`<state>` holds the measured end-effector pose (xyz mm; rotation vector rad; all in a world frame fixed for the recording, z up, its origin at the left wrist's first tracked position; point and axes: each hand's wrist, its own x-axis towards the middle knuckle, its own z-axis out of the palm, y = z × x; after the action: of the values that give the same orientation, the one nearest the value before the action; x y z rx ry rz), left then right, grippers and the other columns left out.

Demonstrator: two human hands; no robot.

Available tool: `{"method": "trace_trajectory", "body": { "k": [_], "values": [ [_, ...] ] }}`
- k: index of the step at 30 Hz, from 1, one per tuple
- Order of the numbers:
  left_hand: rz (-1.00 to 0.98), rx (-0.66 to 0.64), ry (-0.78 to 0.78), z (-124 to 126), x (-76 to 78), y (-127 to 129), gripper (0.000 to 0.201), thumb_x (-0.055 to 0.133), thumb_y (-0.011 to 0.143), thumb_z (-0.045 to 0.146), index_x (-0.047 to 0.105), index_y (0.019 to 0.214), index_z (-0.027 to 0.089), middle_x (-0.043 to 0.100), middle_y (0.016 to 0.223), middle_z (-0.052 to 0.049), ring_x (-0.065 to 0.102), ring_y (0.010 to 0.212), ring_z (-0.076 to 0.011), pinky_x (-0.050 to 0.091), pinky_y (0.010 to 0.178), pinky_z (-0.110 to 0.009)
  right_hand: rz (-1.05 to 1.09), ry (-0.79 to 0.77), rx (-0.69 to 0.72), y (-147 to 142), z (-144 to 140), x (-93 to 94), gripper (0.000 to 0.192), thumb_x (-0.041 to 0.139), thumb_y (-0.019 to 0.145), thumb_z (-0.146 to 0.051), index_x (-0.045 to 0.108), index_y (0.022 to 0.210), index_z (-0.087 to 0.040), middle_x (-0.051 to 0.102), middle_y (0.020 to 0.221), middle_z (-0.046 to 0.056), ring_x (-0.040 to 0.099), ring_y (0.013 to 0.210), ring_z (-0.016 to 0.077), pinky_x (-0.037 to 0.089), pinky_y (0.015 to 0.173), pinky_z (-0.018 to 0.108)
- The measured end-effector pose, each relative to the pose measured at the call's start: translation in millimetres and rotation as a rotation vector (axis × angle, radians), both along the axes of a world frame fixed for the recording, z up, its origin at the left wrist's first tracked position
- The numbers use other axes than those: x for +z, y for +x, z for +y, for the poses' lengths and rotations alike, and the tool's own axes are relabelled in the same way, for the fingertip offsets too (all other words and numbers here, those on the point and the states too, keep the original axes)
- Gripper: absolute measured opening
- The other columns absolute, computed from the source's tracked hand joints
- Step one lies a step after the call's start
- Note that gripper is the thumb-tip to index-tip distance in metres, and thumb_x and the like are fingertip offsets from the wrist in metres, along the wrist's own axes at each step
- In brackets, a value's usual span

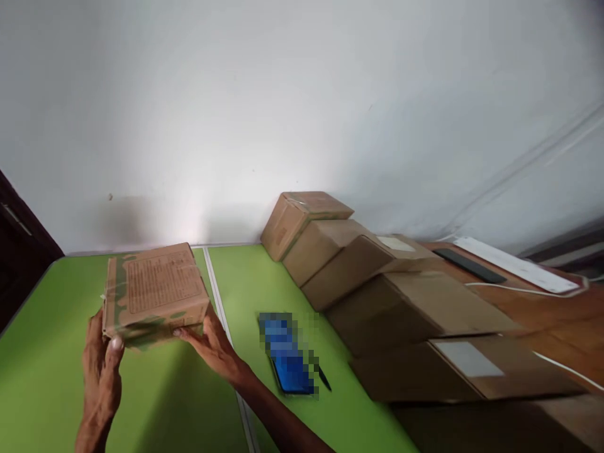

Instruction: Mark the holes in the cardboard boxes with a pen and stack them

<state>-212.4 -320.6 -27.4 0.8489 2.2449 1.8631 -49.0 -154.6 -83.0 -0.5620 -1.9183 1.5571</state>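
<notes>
Left hand (pixel 104 372) and right hand (pixel 218 347) are gripping carton (pixel 163 284); green tabletop (pixel 44 333) is lying beneath, pale wall (pixel 236 126) standing beyond.

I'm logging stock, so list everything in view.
table: 1, green, below
seam strip: 1, white, on table
held box: 1, brown and green, left
other boxes: at least 6, brown, right
labels: 2, white, on other boxes
phone: 1, blue screen, centre
slim object: 1, black, beside phone
brown surface: 1, brown, far right
black bar: 1, black, far right
white bar: 1, white, far right
cable: at least 1, white, right
wall: 1, whitish, behind
panel: 1, dark, left
blurred shape: unclear, dark, right
left hand: 1, bare, held box's left
right hand: 1, bare, held box's right
</notes>
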Motion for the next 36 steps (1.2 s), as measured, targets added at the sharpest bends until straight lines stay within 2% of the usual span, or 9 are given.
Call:
{"method": "trace_trajectory", "body": {
  "k": [3, 5, 10, 14, 20, 23, 28, 31, 36],
  "values": [
    [0.058, 0.004, -0.003, -37.0, -14.5, 29.6, 0.060, 0.054, 0.102, 0.079, 0.078, 0.128, 0.030, 0.079, 0.138, -0.010, 0.070, 0.134, -0.0405, 0.057, 0.110, -0.055, -0.028, -0.058, 0.009, 46.5, -14.9, 7.8, 0.075, 0.092, 0.090, -0.052, 0.063, 0.155, -0.028, 0.071, 0.147, 0.013, 0.068, 0.139, 0.0353, 0.057, 0.120, 0.051],
    [0.065, 0.056, -0.012, -57.6, -13.3, 45.7, 0.053, 0.060, 0.102, 0.075, 0.080, 0.126, 0.031, 0.081, 0.127, -0.007, 0.074, 0.122, -0.0371, 0.059, 0.103, -0.050, -0.041, -0.039, 0.023, 69.0, -24.8, 16.4, 0.071, 0.093, 0.088, -0.057, 0.068, 0.146, -0.025, 0.072, 0.145, 0.014, 0.069, 0.136, 0.0359, 0.057, 0.119, 0.051],
    [0.225, 0.029, 0.009, -81.2, 24.9, 77.9, 0.038, 0.079, 0.099, 0.059, 0.085, 0.130, 0.037, 0.077, 0.104, -0.002, 0.071, 0.098, -0.0284, 0.058, 0.088, -0.041, -0.028, -0.125, 0.091, 102.5, -43.4, 42.2, 0.059, 0.082, 0.096, -0.070, 0.077, 0.133, -0.024, 0.080, 0.129, 0.012, 0.075, 0.120, 0.0341, 0.062, 0.106, 0.048],
    [0.298, -0.098, -0.098, -76.6, 50.6, 84.5, 0.044, 0.077, 0.098, 0.066, 0.088, 0.131, 0.039, 0.077, 0.114, -0.006, 0.068, 0.112, -0.0321, 0.055, 0.100, -0.047, -0.042, -0.336, 0.120, 111.3, -42.0, 46.4, 0.071, 0.065, 0.101, -0.086, 0.084, 0.126, -0.022, 0.086, 0.124, 0.011, 0.078, 0.122, 0.0370, 0.061, 0.114, 0.053],
    [0.123, -0.317, -0.116, -68.0, 43.5, 82.9, 0.051, 0.074, 0.099, 0.068, 0.086, 0.138, 0.037, 0.076, 0.146, -0.008, 0.060, 0.148, -0.0355, 0.041, 0.133, -0.049, -0.081, -0.718, 0.235, 112.9, -35.1, 17.0, 0.086, 0.064, 0.093, -0.096, 0.083, 0.129, -0.020, 0.088, 0.121, 0.014, 0.082, 0.119, 0.0371, 0.065, 0.113, 0.057],
    [-0.108, -0.249, 0.002, -60.7, 41.2, 87.3, 0.062, 0.084, 0.087, 0.077, 0.091, 0.127, 0.030, 0.075, 0.151, -0.008, 0.055, 0.156, -0.0376, 0.037, 0.138, -0.047, -0.019, -0.742, 0.252, 114.6, -33.1, 13.9, 0.090, 0.059, 0.095, -0.097, 0.076, 0.144, -0.023, 0.086, 0.130, 0.013, 0.079, 0.129, 0.0347, 0.064, 0.116, 0.055],
    [-0.460, -0.093, 0.110, -45.2, 55.1, 96.2, 0.083, 0.067, 0.092, 0.088, 0.083, 0.132, 0.017, 0.081, 0.142, -0.017, 0.078, 0.126, -0.0429, 0.064, 0.112, -0.061, 0.120, -0.623, 0.222, 116.7, -33.8, 20.9, 0.098, 0.047, 0.096, -0.102, 0.060, 0.167, -0.036, 0.076, 0.153, 0.008, 0.069, 0.147, 0.0318, 0.064, 0.117, 0.049],
    [-0.498, -0.096, 0.141, -38.9, 66.7, 100.3, 0.089, 0.060, 0.093, 0.091, 0.081, 0.133, 0.014, 0.086, 0.128, -0.017, 0.076, 0.131, -0.0444, 0.064, 0.112, -0.059, 0.118, -0.586, 0.234, 115.1, -31.5, 23.9, 0.107, 0.044, 0.092, -0.107, 0.056, 0.170, -0.035, 0.080, 0.137, 0.011, 0.078, 0.128, 0.0340, 0.071, 0.094, 0.046],
    [-0.336, -0.190, 0.084, -27.9, 79.3, 103.3, 0.112, 0.042, 0.089, 0.107, 0.073, 0.152, 0.019, 0.078, 0.152, -0.016, 0.060, 0.157, -0.0432, 0.053, 0.130, -0.056, 0.144, -0.546, 0.259, 110.1, -15.5, 33.8, 0.104, 0.049, 0.091, -0.106, 0.055, 0.165, -0.032, 0.080, 0.101, 0.005, 0.079, 0.080, 0.0238, 0.064, 0.066, 0.034]
  ]
}}
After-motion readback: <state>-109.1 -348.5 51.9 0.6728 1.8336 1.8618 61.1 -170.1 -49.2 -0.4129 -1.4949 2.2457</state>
